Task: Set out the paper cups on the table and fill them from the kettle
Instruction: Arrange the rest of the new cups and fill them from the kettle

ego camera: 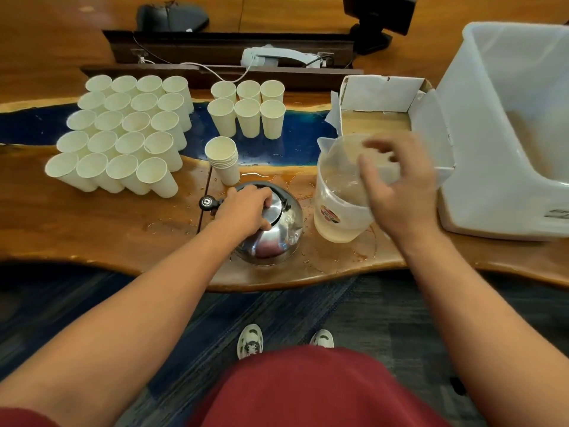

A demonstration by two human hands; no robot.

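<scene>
A shiny steel kettle stands near the table's front edge, and my left hand grips its lid and handle from above. Right of it stands a clear plastic jug holding some water. My right hand, blurred, hovers over the jug's mouth with fingers spread and loosely bent, holding nothing. A stack of white paper cups stands just behind the kettle. Several single cups stand in a large block at the left, and a smaller group of cups stands behind the stack.
An open white cardboard box sits behind the jug. A big translucent plastic tub fills the right side. Water drops lie on the wooden table around the kettle. A white phone and cables lie at the back.
</scene>
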